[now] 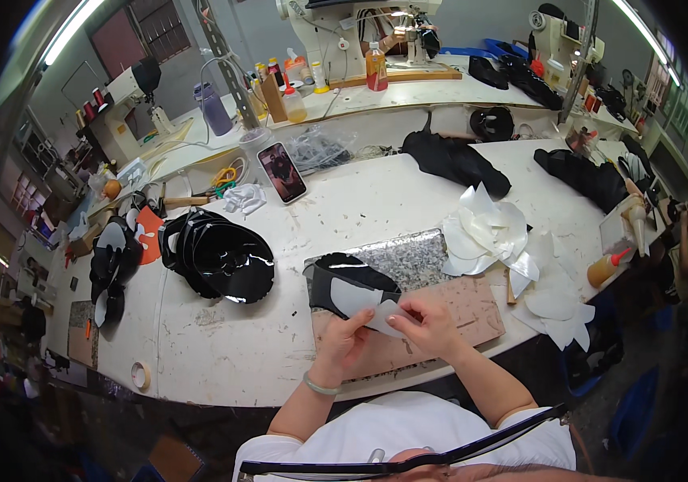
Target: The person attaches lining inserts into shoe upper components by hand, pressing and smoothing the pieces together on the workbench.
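Note:
Before me lies a black shoe upper with a shiny inside and a pale grey-white patch along its near side. My left hand, a pale bangle at its wrist, is closed on the upper's near edge, thumb on top. Between both hands a small whitish curved piece overlaps that edge. My right hand pinches this piece between thumb and fingers. Whether it is stuck to the upper cannot be made out. Under the hands are a pinkish-brown board and a speckled grey stone slab.
Nested glossy black uppers stand at left, with more black pieces beyond. White petal-like sheets pile at right. A phone leans at the back near black material. A tape roll lies by the front edge; a glue bottle is at right.

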The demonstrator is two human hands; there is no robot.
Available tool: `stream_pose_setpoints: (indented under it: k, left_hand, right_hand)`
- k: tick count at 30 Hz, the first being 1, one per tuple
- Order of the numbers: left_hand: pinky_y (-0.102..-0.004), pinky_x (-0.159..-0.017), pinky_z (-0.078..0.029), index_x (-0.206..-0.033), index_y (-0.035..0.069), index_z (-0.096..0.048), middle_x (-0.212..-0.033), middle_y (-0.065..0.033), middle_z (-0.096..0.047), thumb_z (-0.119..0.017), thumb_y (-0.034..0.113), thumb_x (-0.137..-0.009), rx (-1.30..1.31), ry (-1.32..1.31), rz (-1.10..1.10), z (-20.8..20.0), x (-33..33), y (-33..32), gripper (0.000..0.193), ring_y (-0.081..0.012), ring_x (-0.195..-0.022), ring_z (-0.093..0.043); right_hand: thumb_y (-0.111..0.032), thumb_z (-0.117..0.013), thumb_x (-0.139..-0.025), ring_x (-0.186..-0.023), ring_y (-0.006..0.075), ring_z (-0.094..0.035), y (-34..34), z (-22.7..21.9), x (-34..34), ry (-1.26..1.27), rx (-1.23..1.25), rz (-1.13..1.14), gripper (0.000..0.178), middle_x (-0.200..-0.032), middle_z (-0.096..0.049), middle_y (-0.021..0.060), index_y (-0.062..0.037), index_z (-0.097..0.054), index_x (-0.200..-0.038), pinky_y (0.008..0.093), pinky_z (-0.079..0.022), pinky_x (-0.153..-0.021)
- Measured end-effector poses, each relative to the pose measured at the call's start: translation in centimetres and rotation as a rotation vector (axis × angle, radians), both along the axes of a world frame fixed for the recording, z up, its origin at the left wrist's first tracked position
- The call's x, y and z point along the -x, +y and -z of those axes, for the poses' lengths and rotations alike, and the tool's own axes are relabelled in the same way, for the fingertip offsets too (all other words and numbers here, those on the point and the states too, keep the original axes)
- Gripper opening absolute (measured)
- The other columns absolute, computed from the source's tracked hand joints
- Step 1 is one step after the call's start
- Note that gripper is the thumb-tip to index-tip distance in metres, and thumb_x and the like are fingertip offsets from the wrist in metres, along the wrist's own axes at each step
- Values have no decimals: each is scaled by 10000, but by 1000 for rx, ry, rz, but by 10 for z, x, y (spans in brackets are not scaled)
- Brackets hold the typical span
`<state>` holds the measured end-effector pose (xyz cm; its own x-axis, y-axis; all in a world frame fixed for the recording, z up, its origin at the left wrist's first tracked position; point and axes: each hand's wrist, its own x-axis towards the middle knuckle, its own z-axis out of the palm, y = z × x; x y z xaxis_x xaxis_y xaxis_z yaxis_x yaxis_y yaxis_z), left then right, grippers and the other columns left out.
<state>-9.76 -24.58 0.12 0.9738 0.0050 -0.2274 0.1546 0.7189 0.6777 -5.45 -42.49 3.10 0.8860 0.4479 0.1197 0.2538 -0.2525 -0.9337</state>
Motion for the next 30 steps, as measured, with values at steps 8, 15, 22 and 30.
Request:
stream_pose_setpoints:
  k: [8,15,22,30]
  left_hand:
    - [-228,-721,-497,-1019,53,-661,-960,-22,-667,-686,2,-822,-289,-169,-191,2,2,-17,205,-105,-835,-625]
    - [-245,-752,-506,-1053,21,-644,-982,-30,-659,-669,25,-845,-679,-291,-230,8,9,-20,210,-109,-883,-616]
    - [-275,-776,-495,-1065,-1,-638,-1037,-54,-658,-618,103,-906,-706,-175,-111,15,14,-13,191,-129,-925,-609]
    - [-276,-775,-493,-1093,17,-634,-1005,-63,-668,-632,82,-888,-976,-278,-65,9,5,1,215,-125,-907,-611]
  right_hand:
    - [-194,-698,-820,-550,136,-559,4,-5,8,-132,63,46,208,-638,-605,88,10,-660,-829,286,-436,-519]
    - [-190,-680,-790,-606,284,-615,8,5,9,-71,119,74,191,-676,-614,164,-5,-638,-782,368,-474,-558]
    - [-236,-720,-755,-618,292,-622,1,2,-2,82,231,100,247,-681,-634,137,-8,-631,-783,370,-485,-578]
    - [-162,-703,-789,-697,201,-643,14,27,-10,-139,-187,-10,247,-777,-662,136,15,-636,-948,338,-506,-645]
